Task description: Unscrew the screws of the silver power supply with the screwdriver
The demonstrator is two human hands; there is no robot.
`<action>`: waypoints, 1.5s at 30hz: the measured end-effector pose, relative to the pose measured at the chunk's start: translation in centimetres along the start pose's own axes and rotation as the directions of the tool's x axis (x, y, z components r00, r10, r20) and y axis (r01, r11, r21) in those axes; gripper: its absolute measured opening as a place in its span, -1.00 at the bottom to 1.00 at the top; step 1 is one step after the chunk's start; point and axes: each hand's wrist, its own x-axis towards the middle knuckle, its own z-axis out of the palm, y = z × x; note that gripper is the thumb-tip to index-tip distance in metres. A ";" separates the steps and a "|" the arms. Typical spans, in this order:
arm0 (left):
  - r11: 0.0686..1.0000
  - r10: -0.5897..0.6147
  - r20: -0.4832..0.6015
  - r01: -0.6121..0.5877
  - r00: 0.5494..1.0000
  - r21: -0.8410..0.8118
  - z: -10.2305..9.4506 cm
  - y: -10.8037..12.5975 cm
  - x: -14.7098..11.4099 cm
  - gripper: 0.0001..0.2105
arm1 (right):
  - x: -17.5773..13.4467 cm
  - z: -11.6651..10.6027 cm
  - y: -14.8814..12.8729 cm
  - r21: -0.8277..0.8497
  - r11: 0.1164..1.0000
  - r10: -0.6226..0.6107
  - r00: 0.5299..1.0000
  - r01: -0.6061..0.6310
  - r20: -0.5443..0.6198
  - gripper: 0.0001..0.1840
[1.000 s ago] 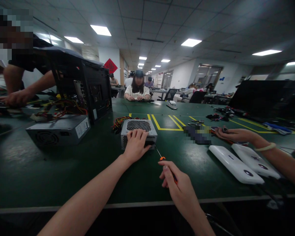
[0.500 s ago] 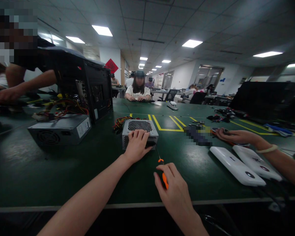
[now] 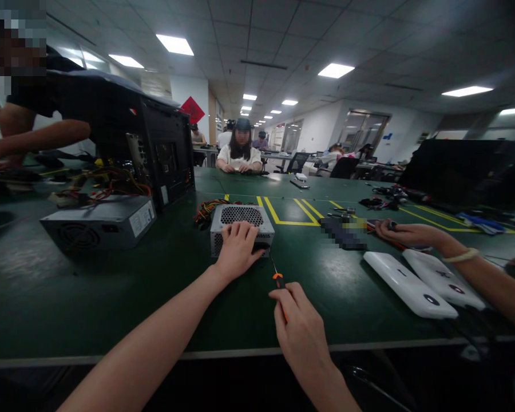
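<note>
A silver computer power supply (image 3: 265, 224) with a honeycomb grille stands on the green table, a bundle of coloured cables behind it. My left hand (image 3: 237, 246) grips it, fingers over the top edge and thumb along the front. In my right hand (image 3: 301, 315) is a screwdriver (image 3: 277, 280) with an orange and black handle. Its thin shaft slants up to the lower right corner of the power supply's front; whether the tip sits in a screw I cannot make out.
A second power supply (image 3: 98, 226) and an open black computer case (image 3: 171, 154) stand at left. Two white power banks (image 3: 412, 286) lie at right, near another person's hand (image 3: 405, 233). Loose cables (image 3: 381, 197) lie farther back. One person (image 3: 240, 154) sits opposite.
My right hand's fingers have closed more around the screwdriver handle, covering more of the orange part. My left hand stays on the power supply. The view has shifted slightly.
</note>
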 end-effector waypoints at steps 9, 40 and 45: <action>1.000 0.023 -0.004 -0.023 1.000 0.015 -0.1 -0.1 -0.2 -0.57 | 1.2 -2.3 0.0 0.380 0.904 0.139 0.976 -0.195 0.169 -0.76; 0.999 0.023 -0.003 -0.023 1.000 0.023 0.0 -0.1 0.0 -0.59 | 0.4 -0.2 0.1 -0.117 0.984 -0.143 0.988 0.137 -0.049 -0.73; 1.000 0.013 -0.009 -0.013 1.000 0.012 0.0 0.0 0.0 -0.60 | 0.8 -1.2 0.3 -0.042 0.999 0.025 1.000 -0.025 0.008 -0.73</action>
